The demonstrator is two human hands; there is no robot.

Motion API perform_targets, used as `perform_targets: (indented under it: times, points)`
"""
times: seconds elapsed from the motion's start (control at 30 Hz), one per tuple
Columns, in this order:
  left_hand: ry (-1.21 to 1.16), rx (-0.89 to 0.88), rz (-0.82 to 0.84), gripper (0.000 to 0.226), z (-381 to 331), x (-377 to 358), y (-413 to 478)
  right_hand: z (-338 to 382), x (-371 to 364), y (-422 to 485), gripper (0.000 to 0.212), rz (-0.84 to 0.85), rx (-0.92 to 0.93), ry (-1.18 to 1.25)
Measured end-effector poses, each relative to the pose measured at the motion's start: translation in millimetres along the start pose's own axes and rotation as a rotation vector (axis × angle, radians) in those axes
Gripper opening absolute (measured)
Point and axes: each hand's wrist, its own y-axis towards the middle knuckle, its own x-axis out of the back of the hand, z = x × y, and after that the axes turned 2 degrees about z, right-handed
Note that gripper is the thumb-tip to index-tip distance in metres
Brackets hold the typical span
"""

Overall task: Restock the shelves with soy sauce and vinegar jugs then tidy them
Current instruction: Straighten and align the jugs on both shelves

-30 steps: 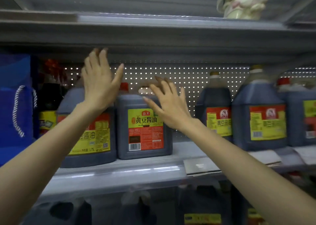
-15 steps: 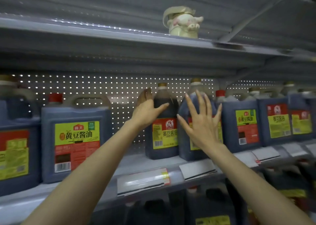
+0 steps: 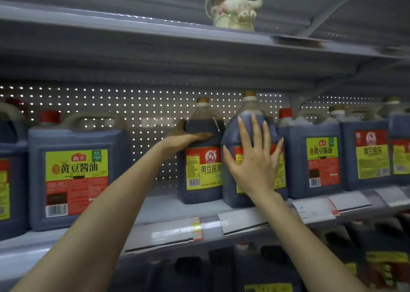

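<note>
Two round dark soy sauce jugs with gold caps stand side by side on the middle shelf (image 3: 168, 229). My left hand (image 3: 184, 140) wraps the shoulder of the left round jug (image 3: 199, 172), thumb across its front and fingers hidden behind. My right hand (image 3: 255, 158) lies flat with fingers spread against the front of the right round jug (image 3: 230, 136), covering most of its label. Square red-capped soy sauce jugs stand to the left (image 3: 75, 172) and right (image 3: 315, 158).
A bare stretch of shelf (image 3: 150, 194) separates the left square jug from the round ones. More jugs (image 3: 368, 156) line the shelf to the right and the shelf below (image 3: 261, 269). A pig-shaped ceramic jar (image 3: 233, 10) sits on the upper shelf (image 3: 155, 32).
Both hands left the square jugs on the left and moved right. They now touch the two round jugs: left hand on one's shoulder, right palm on the other's front.
</note>
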Motion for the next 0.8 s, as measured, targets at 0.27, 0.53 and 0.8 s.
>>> perform_targets:
  times: [0.27,0.53,0.8]
  points:
    - [0.108,0.002,0.134,0.066,-7.9,31.5,-14.8,-2.8,-3.1,-0.9,0.071,0.011,0.007,0.007]
    - [0.278,0.045,0.248,0.084,-23.6,71.7,-41.3,-1.0,-1.4,0.0,0.071,0.028,-0.008,0.006]
    - [0.19,0.068,0.367,0.112,-24.1,75.3,-36.9,0.4,0.4,-1.1,0.064,0.012,-0.017,0.04]
